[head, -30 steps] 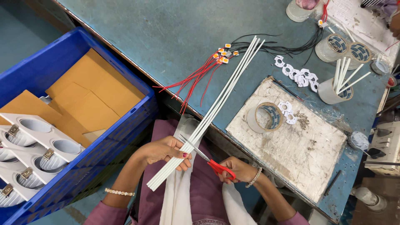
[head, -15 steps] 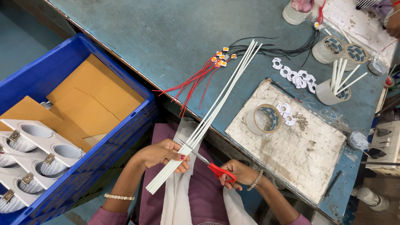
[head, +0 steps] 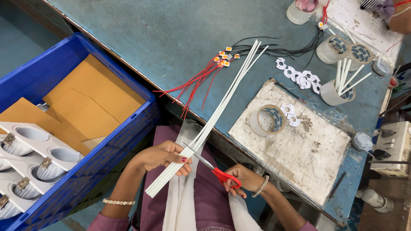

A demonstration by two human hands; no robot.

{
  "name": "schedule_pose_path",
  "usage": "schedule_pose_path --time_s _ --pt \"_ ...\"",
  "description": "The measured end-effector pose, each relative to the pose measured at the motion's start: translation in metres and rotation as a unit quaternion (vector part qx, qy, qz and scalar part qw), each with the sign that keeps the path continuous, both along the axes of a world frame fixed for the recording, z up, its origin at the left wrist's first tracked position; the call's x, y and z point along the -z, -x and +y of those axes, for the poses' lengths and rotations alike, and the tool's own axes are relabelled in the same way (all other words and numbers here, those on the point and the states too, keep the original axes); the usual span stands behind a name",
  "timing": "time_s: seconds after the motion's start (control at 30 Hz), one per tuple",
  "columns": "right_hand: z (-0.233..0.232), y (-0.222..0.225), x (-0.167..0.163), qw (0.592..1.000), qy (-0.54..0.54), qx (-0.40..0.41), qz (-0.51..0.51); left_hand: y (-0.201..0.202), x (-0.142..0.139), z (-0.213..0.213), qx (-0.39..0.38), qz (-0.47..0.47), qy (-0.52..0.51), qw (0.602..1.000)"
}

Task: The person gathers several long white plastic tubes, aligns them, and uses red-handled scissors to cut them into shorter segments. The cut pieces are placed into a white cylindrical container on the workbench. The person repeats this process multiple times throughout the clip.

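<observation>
I see the left hand (head: 165, 157) curled tight around a bundle of thin white tubes (head: 209, 124), fingers wrapped over them near their lower end. The right hand (head: 244, 179) grips red-handled scissors (head: 210, 167), fingers through the loops, with the blades slightly parted and their tips touching the tubes just at 3 o'clock of the left hand. Against the frame half a second back, the bundle lies at much the same slant and the scissors sit at the same spot; I cannot make out any real change in the blades. The tubes are long, straight and plain white, running from the lap at 7 o'clock up onto the blue-green table (head: 141, 38) toward 1 o'clock, their upper ends fanning a little beside red wires (head: 195, 83). A tape roll (head: 267, 119) rests on a white board at 3 o'clock of the bundle, and a blue crate (head: 128, 132) stands at 9 o'clock.
</observation>
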State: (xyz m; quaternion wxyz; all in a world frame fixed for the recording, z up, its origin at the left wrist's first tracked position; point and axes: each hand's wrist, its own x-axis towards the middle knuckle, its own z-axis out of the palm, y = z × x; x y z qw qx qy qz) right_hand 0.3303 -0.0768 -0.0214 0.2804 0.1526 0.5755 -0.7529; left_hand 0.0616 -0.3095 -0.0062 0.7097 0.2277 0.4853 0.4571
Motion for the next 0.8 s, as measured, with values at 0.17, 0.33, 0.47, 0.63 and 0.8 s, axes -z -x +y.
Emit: schedule_pose_path --time_s 0.17,0.33,0.47,0.63,0.8 --pt "0.002 -0.006 0.005 1.000 0.023 -0.007 0.011 -0.003 0.000 -0.002 0.003 0.012 0.008 1.000" --pt "0.004 -0.012 0.006 0.999 0.033 0.000 0.010 0.007 -0.004 -0.010 -0.018 0.032 0.016 0.999" --pt "0.004 -0.020 -0.012 0.997 0.056 -0.046 -0.009 0.024 -0.013 -0.030 -0.035 0.044 0.015 0.998" --pt "0.003 -0.034 -0.062 0.997 -0.081 -0.004 0.005 0.022 -0.023 -0.035 -0.190 0.065 0.041 0.979" --pt "0.017 -0.032 -0.096 0.869 -0.446 0.210 -0.041 0.005 -0.038 -0.011 -0.326 0.090 -0.015 0.941"
